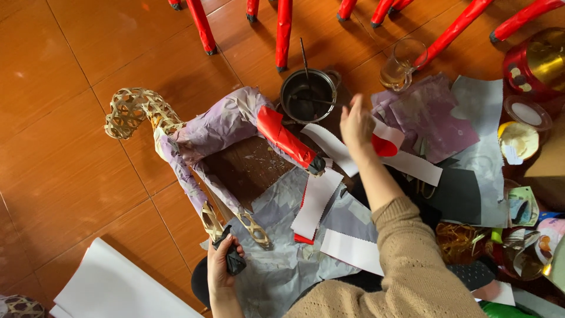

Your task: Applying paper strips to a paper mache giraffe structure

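Left grip [222, 266] clasps frame leg [234, 259] — right grip [356, 122] apart.

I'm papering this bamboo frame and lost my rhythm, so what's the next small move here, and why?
Probably bring the right hand back with one paper strip toward the woven frame. That hand is raised over the loose strips beside the dark pot, while the left hand grips a black-tipped leg. One leg already wears red paper; the bamboo head end is bare.
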